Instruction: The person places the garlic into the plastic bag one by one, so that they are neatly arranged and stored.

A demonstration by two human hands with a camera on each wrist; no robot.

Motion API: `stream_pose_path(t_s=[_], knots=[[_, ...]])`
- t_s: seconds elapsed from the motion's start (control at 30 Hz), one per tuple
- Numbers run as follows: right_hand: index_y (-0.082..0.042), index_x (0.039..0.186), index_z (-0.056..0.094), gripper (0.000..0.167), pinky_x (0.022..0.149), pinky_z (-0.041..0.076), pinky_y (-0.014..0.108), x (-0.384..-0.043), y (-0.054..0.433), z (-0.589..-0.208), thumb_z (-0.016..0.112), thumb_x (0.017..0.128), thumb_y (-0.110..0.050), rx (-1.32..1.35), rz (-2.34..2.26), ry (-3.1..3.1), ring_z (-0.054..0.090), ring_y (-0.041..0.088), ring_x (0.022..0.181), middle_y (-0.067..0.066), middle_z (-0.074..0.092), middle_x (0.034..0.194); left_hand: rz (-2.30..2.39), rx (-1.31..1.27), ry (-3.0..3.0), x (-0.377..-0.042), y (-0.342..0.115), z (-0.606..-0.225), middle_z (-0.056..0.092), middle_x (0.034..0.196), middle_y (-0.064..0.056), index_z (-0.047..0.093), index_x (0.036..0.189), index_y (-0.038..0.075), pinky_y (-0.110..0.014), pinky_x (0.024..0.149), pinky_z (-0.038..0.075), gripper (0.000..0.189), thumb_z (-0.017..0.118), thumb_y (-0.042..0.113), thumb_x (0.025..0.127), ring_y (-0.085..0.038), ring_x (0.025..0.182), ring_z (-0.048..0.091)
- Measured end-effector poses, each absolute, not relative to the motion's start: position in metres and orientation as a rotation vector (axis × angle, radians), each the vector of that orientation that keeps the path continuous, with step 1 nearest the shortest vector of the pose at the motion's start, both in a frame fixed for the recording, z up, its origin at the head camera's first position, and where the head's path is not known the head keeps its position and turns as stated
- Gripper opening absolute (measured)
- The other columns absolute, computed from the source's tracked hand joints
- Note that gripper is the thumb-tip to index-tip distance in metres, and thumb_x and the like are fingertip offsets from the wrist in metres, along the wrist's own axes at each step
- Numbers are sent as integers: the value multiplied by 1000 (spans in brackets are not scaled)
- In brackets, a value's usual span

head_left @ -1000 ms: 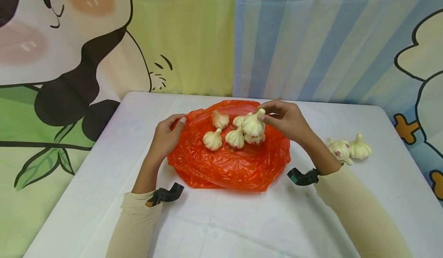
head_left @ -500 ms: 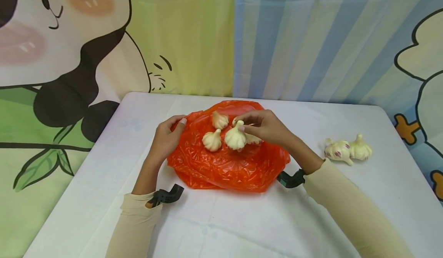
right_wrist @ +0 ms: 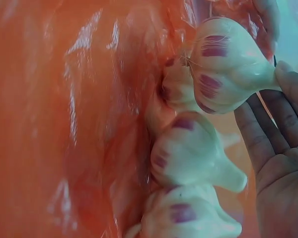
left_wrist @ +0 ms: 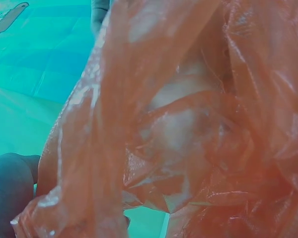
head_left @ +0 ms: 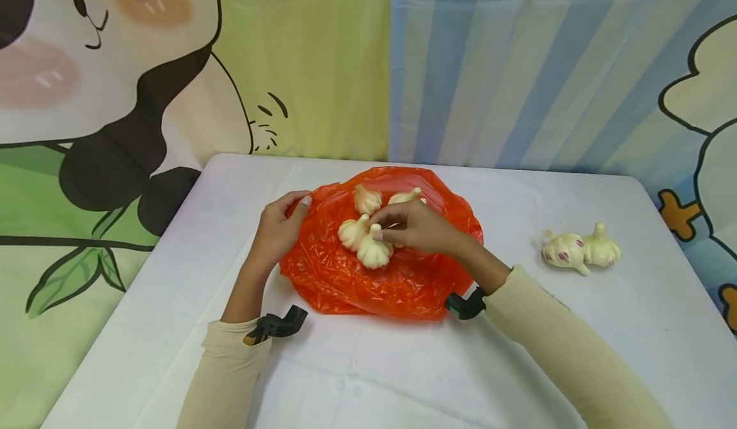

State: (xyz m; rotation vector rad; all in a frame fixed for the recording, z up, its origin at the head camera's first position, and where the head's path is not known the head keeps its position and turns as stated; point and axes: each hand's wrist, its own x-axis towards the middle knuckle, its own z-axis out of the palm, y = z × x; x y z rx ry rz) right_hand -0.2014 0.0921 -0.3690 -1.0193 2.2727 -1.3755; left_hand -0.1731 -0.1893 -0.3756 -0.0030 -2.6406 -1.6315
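Observation:
My left hand (head_left: 279, 227) holds the left edge of a crumpled red plastic bag (head_left: 380, 291), thumb on top. In the left wrist view, the bag (left_wrist: 188, 74) fills most of the picture and part of the hand (left_wrist: 12, 191) shows at lower left. With thumb and fingertips, my right hand (head_left: 417, 227) pinches a garlic bulb (head_left: 374, 252) by its stem, over the bag. Several other bulbs lie around it, among them one garlic bulb (head_left: 367, 199) at the back. In the right wrist view, the held garlic bulb (right_wrist: 228, 64) has purple patches.
Two more garlic bulbs (head_left: 581, 249) lie touching each other on the right of the white table (head_left: 345, 378). Behind the table's far edge hangs a printed curtain (head_left: 489, 64). Each wrist wears a small black camera.
My right hand has moved left and nearer the front with a garlic bulb at its fingertips, to beside the left bulbs. The left hand and the bag have stayed put.

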Motion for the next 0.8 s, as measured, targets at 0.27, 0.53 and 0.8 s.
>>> stream_pose_path(t_s=[0.27, 0.53, 0.8], knots=[[-6, 109, 73, 19, 87, 52, 35, -202, 75, -377, 70, 90, -8, -1088, -1379, 2176, 64, 13, 99, 0, 70, 105, -1636, 8, -2644, -173, -189, -375, 61, 117, -6, 59, 132, 12, -39, 87, 52, 46, 48, 44, 101, -22, 103, 58], [-4, 111, 71, 22, 88, 51, 31, -198, 62, -385, 71, 90, -12, -1080, -1348, 2133, 64, 12, 98, -1, 69, 104, -1638, 6, -2642, -173, -188, -375, 61, 117, -6, 59, 132, 11, -39, 87, 51, 45, 49, 43, 101, -21, 103, 58], [-2, 111, 70, 25, 85, 52, 28, -194, 53, -390, 72, 90, -14, -1039, -1311, 2141, 65, 10, 97, -2, 69, 102, -1632, 14, -2647, -174, -190, -376, 61, 117, -6, 59, 132, 12, -39, 89, 51, 45, 48, 43, 101, -22, 104, 58]])
